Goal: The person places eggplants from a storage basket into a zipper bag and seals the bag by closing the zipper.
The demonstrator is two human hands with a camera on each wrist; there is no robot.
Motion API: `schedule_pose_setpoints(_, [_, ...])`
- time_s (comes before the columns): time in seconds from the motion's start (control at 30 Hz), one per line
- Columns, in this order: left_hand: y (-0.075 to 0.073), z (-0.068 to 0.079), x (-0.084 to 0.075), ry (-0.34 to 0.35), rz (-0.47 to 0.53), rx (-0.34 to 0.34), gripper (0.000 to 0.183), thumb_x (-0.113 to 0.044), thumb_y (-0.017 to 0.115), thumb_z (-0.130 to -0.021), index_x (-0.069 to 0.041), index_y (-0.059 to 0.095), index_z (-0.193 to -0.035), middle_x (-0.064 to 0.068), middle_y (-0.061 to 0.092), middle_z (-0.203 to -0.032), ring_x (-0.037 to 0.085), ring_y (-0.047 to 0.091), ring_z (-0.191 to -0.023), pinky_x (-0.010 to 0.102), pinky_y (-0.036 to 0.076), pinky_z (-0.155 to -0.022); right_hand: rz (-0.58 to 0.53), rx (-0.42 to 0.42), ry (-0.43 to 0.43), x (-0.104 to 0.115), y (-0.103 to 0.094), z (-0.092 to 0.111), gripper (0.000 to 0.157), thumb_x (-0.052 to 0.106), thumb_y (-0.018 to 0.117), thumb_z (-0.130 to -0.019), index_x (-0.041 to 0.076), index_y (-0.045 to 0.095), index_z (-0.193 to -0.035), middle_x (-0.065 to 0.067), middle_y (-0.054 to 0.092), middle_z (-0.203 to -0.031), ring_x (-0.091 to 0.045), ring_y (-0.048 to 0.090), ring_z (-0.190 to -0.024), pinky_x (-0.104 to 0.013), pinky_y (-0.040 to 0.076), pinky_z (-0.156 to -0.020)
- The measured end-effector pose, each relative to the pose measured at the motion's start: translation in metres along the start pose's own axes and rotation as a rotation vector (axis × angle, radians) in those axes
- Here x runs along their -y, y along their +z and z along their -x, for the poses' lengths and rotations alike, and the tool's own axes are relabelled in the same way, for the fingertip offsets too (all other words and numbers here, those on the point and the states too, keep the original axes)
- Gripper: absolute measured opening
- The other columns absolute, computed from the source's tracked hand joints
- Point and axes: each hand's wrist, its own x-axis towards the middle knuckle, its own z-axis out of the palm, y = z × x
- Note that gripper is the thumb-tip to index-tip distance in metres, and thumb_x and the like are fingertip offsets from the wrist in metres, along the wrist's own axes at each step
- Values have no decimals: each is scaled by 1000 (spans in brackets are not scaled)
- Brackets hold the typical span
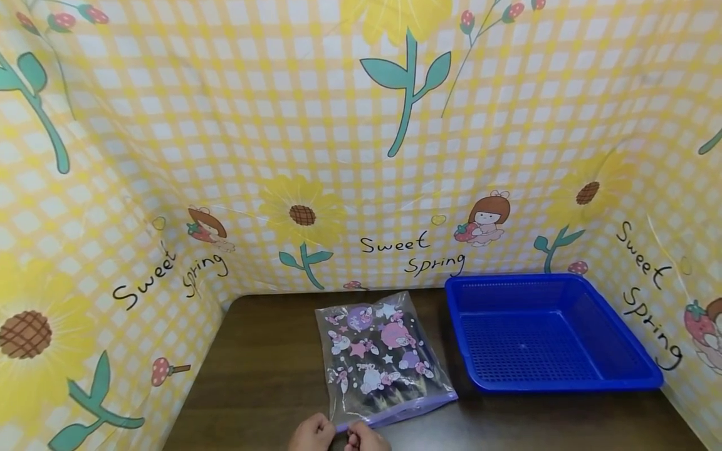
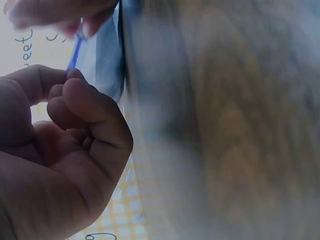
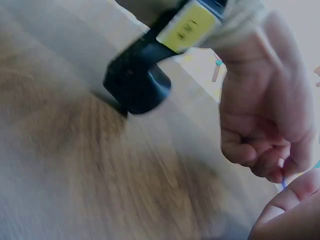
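A clear zip bag (image 1: 389,351), printed with pink, purple and white cartoon figures and stars, lies with its purple zip edge (image 1: 406,410) toward me. At the near left corner of that edge, my left hand (image 1: 313,432) pinches the purple strip (image 2: 75,55) between thumb and curled index finger. Close beside it, my right hand (image 1: 366,436) has its fingers curled on the same edge. In the right wrist view the left hand (image 3: 265,115) and part of the right hand (image 3: 292,207) meet at the strip.
The bag is on a dark brown wooden table (image 1: 254,351). To its right stands a blue plastic basket (image 1: 570,383) with a perforated bottom. Yellow checked cloth (image 1: 316,125) with flowers hangs around the back and sides. A black device (image 3: 140,80) is strapped at the left wrist.
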Motion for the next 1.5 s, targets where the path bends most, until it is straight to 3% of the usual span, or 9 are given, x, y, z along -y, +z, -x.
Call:
schedule_pose_setpoints(0.1, [-1, -2, 0, -2, 42, 9, 15, -14, 55, -78, -12, 51, -64, -3, 48, -60, 13, 46, -57, 29, 37, -54, -46, 24, -7, 2, -3, -2, 15, 19, 60, -79, 7, 62, -70, 6, 52, -54, -5, 56, -47, -18, 45, -49])
schedule_pose_setpoints(0.3, [-3, -3, 2, -72, 226, 115, 36, -27, 54, -90, -4, 54, -62, -3, 46, -50, 13, 43, -45, 28, 35, -45, -66, 63, -10, -1, -2, 1, 15, 20, 61, -78, 7, 64, -71, 5, 53, -53, -7, 56, -48, -20, 45, -50])
schedule_pose_setpoints(0.47, [1, -6, 6, -17, 294, 172, 36, -24, 60, -89, 1, 59, -62, -3, 49, -51, 11, 46, -47, 24, 37, -46, -56, 97, -29, -3, -1, 3, 20, 20, 63, -81, 10, 64, -64, 7, 55, -53, -6, 57, -51, -18, 46, -53])
schedule_pose_setpoints(0.57, [2, -6, 7, 6, 301, 166, 32, -19, 63, -87, 1, 59, -62, -2, 52, -51, 11, 48, -47, 24, 40, -46, -29, 124, -41, -2, -3, 3, 24, 19, 63, -83, 12, 62, -60, 6, 56, -54, -6, 57, -53, -18, 46, -54])
schedule_pose_setpoints(0.73, [1, -6, 5, -15, 300, 159, 29, -14, 62, -87, 0, 58, -62, -1, 53, -51, 11, 49, -46, 25, 43, -45, -31, 139, -39, 0, -5, 1, 25, 16, 63, -84, 10, 60, -59, 3, 57, -54, -7, 59, -52, -19, 48, -53])
schedule_pose_setpoints(1.23, [-7, -5, 2, -87, 264, 168, 29, -17, 60, -89, -1, 57, -65, -2, 52, -53, 11, 46, -46, 28, 39, -45, -11, 27, -22, 11, -20, -1, 18, 15, 64, -84, 2, 61, -72, 1, 58, -55, -10, 61, -49, -24, 49, -48])
schedule_pose_setpoints(1.5, [-5, -8, 7, -99, 293, 166, 29, -16, 59, -89, 0, 58, -66, -2, 52, -52, 9, 47, -44, 26, 42, -44, -74, 27, -3, 21, -36, -7, 14, 9, 61, -84, -1, 60, -74, 1, 58, -54, -10, 60, -47, -26, 51, -49])
